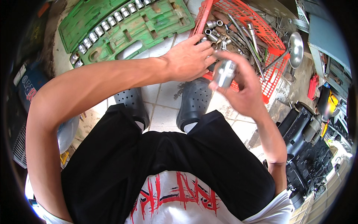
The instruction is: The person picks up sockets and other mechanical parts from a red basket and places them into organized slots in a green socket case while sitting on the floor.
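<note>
My right hand [243, 86] is shut on a large chrome socket [225, 73], held between thumb and fingers just over the near edge of a red plastic basket [270, 91]. To its left, my left hand [193, 57] reaches over the basket's left side, with its fingertips close to loose sockets; whether it grips anything cannot be told. Inside the basket lie loose sockets [211, 24], wrenches and long metal bars [253, 53]. A green socket case [131, 32] lies unfolded at the upper left, with a row of chrome sockets [112, 21] in it.
My feet, in dark clogs [194, 100], rest on the tiled floor [162, 112] below the basket. A round metal dish [296, 50] stands right of the basket. Dark engine parts [307, 151] are at the lower right, near a red bottle [313, 86]. A blue-grey metal cabinet [330, 42] is beyond.
</note>
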A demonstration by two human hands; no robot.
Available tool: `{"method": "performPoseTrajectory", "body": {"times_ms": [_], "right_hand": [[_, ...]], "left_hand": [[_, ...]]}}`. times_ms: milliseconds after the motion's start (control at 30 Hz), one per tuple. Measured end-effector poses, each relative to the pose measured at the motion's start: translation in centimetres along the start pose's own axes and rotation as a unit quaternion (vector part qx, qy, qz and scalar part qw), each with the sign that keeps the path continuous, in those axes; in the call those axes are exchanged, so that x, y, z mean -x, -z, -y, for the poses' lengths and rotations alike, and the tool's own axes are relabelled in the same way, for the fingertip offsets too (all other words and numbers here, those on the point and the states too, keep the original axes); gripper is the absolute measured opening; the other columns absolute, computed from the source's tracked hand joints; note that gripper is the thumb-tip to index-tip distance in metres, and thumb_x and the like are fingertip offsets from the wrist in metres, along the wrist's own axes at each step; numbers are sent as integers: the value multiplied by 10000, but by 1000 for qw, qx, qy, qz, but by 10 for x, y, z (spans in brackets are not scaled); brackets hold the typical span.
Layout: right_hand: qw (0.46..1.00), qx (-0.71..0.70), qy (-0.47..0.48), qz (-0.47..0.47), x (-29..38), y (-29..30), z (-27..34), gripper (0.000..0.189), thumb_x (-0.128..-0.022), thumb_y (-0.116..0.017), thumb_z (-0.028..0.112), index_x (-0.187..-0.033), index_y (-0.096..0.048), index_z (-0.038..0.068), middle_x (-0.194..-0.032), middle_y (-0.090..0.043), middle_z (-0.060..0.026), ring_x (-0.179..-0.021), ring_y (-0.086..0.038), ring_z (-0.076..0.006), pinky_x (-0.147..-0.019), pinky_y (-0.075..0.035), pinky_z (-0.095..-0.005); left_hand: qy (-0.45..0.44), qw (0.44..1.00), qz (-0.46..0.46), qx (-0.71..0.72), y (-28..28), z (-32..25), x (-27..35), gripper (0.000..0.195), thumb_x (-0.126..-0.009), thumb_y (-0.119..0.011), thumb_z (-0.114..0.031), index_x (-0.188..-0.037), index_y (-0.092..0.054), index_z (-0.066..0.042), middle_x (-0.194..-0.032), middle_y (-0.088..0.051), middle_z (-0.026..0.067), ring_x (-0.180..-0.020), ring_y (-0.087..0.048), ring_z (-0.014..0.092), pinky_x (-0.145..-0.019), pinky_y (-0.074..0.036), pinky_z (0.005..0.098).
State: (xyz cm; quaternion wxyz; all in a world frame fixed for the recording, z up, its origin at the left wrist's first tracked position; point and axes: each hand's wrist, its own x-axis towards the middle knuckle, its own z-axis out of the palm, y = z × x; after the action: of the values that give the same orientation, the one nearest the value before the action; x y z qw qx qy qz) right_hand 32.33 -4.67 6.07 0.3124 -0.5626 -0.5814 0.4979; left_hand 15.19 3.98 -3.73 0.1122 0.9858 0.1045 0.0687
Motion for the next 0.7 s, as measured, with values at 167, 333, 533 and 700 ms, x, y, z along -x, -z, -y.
{"method": "performPoseTrajectory", "body": {"times_ms": [167, 333, 533, 700], "right_hand": [[990, -8, -88, -107, -35, 51, -22, 545, -886, -698, 3, -1390, -491, 20, -1087, -629, -63, -902, -603, -99, -727, -480, -248], [955, -154, -237, -83, -57, 74, -71, 470, -938, -649, 100, -1385, -513, 50, -1067, -626, -52, -815, -590, -114, -651, -483, -268], [955, -8, -293, 44, -77, 51, -118, 416, -945, -622, 185, -1336, -567, 54, -1072, -649, -63, -852, -621, -133, -704, -523, -279], [964, 169, -145, 143, -91, 26, -145, 437, -815, -683, 80, -1238, -603, 2, -1079, -709, -153, -993, -665, -226, -870, -517, -351]], "left_hand": [[18, 1000, 16, 8, 3, -1, -5, 480, -920, -550, -234, -1334, -576, 8, -1125, -661, 88, -1134, -565, 212, -1030, -368, 383], [11, 999, 22, -23, 3, 0, -20, 435, -831, -723, -349, -1107, -637, -24, -909, -691, 72, -942, -643, 238, -896, -438, 357], [50, 980, 192, -21, 15, -7, -45, 353, -862, -678, -296, -1082, -639, -22, -876, -730, 91, -916, -691, 235, -918, -417, 362], [58, 978, 201, -14, 10, -7, -46, 477, -837, -741, -388, -1101, -624, -10, -869, -715, 95, -904, -683, 236, -898, -418, 345]]}}
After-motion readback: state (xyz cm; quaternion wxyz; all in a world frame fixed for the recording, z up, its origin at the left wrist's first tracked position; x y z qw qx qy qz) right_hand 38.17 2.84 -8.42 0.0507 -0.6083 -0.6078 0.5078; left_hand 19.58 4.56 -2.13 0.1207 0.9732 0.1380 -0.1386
